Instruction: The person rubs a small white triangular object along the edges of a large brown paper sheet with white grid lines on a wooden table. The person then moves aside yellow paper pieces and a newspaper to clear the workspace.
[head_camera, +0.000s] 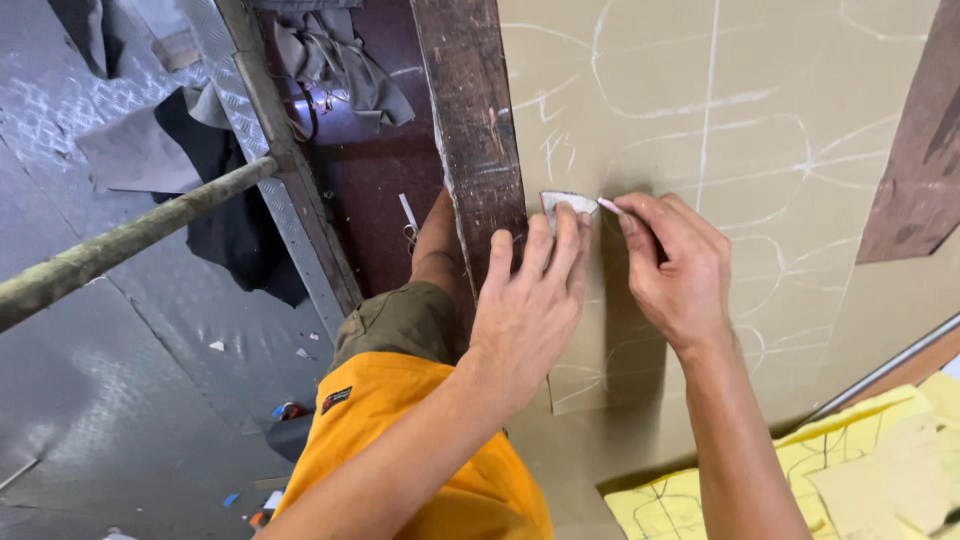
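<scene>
Tracing step: my left hand (525, 300) presses flat on a small grey template (566, 203) on the tan sheet (760, 120) at the table's dark edge; my right hand (675, 265) pinches chalk (608, 205) beside it. Next needs template steady, I judge.

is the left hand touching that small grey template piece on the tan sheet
Touching. The head view shows the left hand with fingertips pressed on the small grey template piece.
</scene>
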